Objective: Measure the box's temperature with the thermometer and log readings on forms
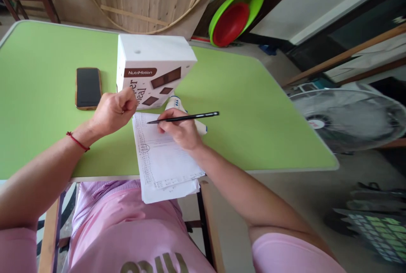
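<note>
Head view. Step in hand, as judged: writing on a printed form. The right hand (180, 131) pinches a slim black pen (187, 117) between thumb and fingertips; the pen lies nearly level, its tip at the far left part of the white printed paper sheet (165, 159). The sheet is thin and flat, covered in fine lines of print, and overhangs the near edge of the smooth green table (253, 108); a second sheet shows beneath it. The left hand (114, 110) is curled into a loose fist, holding nothing, resting at the sheet's far left corner.

Just beyond the hands stands a white cardboard box with brown printed bars (152, 68), rigid and square-edged. To its left lies a black smartphone in a tan case (88, 88), screen glossy. A small white-and-blue object (176, 104) lies partly hidden behind the right hand.

Next move, as judged: light, steady pen pressure with the sheet held still.
</note>
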Motion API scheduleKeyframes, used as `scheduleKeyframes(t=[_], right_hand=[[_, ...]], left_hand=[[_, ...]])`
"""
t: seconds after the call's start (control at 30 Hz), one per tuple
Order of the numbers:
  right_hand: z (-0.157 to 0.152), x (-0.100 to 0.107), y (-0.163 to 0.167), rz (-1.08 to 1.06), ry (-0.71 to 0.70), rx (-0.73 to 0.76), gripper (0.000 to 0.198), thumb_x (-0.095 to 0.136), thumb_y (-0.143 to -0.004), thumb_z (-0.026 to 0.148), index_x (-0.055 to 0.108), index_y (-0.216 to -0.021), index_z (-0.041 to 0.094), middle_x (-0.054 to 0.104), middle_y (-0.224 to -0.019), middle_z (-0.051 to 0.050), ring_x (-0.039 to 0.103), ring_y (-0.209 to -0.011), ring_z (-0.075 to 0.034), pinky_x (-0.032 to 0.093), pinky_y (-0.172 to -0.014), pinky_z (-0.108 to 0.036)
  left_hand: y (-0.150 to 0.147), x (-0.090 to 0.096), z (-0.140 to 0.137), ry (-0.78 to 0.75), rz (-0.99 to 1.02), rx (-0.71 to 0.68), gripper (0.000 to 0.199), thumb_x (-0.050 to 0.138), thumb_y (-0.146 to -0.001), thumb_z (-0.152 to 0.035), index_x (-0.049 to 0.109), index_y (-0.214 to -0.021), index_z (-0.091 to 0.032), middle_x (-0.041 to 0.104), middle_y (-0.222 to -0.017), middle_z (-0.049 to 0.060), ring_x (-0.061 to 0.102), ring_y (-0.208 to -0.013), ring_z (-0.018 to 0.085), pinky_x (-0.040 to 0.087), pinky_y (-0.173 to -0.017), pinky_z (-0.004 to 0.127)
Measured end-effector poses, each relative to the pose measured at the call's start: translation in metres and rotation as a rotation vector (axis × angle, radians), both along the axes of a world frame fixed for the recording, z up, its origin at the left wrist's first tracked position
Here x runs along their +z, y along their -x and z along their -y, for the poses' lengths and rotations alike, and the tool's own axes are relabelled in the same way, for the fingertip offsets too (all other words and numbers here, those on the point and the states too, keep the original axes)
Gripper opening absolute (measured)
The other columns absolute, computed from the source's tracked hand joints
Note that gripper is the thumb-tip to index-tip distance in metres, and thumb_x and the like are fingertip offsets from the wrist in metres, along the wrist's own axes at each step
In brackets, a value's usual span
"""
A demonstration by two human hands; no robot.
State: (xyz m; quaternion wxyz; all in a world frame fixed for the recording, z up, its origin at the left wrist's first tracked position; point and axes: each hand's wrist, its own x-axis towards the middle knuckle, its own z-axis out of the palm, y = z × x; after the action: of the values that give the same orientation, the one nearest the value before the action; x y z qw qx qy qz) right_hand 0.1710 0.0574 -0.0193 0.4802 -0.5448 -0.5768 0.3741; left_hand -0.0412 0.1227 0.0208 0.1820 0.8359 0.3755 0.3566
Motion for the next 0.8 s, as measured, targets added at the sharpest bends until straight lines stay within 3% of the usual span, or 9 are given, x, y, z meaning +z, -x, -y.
scheduleKeyframes(t=[0.13,0.27,0.5,0.8], right_hand=[[0.002,-0.015,0.008,0.100,-0.052,-0.070,0.023,0.067,-0.074,0.044,0.055,-0.073,0.024,0.056,-0.057,0.004,0.050,-0.051,-0.013,0.042,-0.049,-0.027],[0.005,-0.014,0.008,0.245,-0.175,-0.061,0.026,0.062,-0.081,0.046,0.052,-0.068,0.026,0.053,-0.057,0.004,0.046,-0.053,-0.013,0.041,-0.052,-0.029],[0.004,-0.014,0.008,0.313,-0.187,-0.035,0.025,0.057,-0.083,0.044,0.048,-0.067,0.026,0.055,-0.058,0.003,0.044,-0.054,-0.014,0.042,-0.057,-0.030],[0.004,-0.016,0.008,0.317,-0.202,-0.006,0.018,0.056,-0.083,0.037,0.050,-0.070,0.025,0.054,-0.059,0.004,0.045,-0.055,-0.013,0.042,-0.057,-0.029]], left_hand=[[0.000,0.002,-0.007,0.224,-0.388,-0.134,0.036,0.062,-0.075,-0.018,0.031,-0.058,-0.022,0.035,-0.052,-0.006,0.028,-0.051,0.011,0.026,-0.052,0.028],[-0.002,-0.002,-0.007,0.326,-0.646,-0.130,0.037,0.063,-0.080,-0.029,0.039,-0.054,-0.022,0.040,-0.050,-0.003,0.032,-0.048,0.013,0.025,-0.050,0.031],[-0.010,-0.002,0.005,0.268,-0.809,0.039,0.032,0.058,-0.090,-0.044,0.068,-0.075,-0.018,0.068,-0.068,0.008,0.062,-0.064,0.023,0.031,-0.053,0.031],[-0.014,-0.001,0.009,0.295,-0.822,0.081,0.029,0.061,-0.088,-0.045,0.069,-0.079,-0.018,0.066,-0.068,0.008,0.068,-0.069,0.027,0.032,-0.053,0.031]])
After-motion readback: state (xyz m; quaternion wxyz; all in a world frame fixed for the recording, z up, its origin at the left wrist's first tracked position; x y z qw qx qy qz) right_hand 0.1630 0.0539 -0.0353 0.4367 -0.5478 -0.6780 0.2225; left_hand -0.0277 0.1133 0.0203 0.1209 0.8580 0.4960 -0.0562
